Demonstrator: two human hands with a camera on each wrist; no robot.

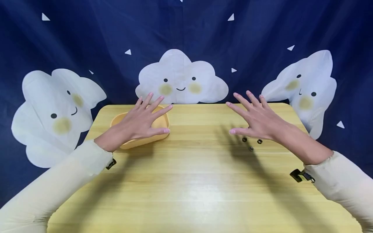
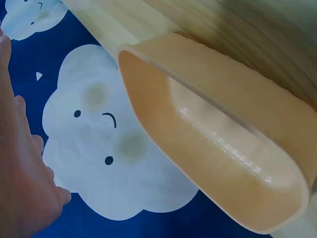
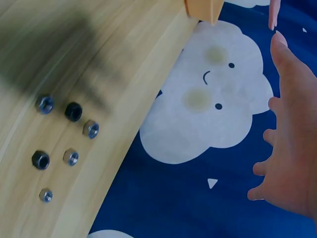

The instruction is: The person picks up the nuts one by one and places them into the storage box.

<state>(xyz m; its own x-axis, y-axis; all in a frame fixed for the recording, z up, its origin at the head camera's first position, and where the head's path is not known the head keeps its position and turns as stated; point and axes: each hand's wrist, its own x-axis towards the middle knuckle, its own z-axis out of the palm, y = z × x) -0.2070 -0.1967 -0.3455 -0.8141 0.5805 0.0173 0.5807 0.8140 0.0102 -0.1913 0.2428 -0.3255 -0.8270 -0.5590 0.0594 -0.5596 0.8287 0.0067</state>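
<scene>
My left hand (image 1: pixel 142 121) hovers with spread fingers over an orange-yellow plastic bin (image 1: pixel 163 124) at the table's back left. In the left wrist view that bin (image 2: pixel 218 148) has nothing inside where its floor shows. My right hand (image 1: pixel 259 119) is raised over the back right, fingers spread, holding nothing. Below it lie several hex nuts (image 1: pixel 259 141), partly covered by the hand in the head view. The right wrist view shows them loosely scattered: dark nuts such as the black nut (image 3: pixel 73 112), and silvery ones such as the small nut (image 3: pixel 46 195).
The light wooden table (image 1: pixel 186 181) ends at the back against a dark blue curtain (image 1: pixel 180 29) printed with white smiling clouds (image 1: pixel 182 77). Both forearms cast long shadows on the wood. A black clip (image 1: pixel 301 175) hangs by the right cuff, another clip (image 1: pixel 111 163) by the left.
</scene>
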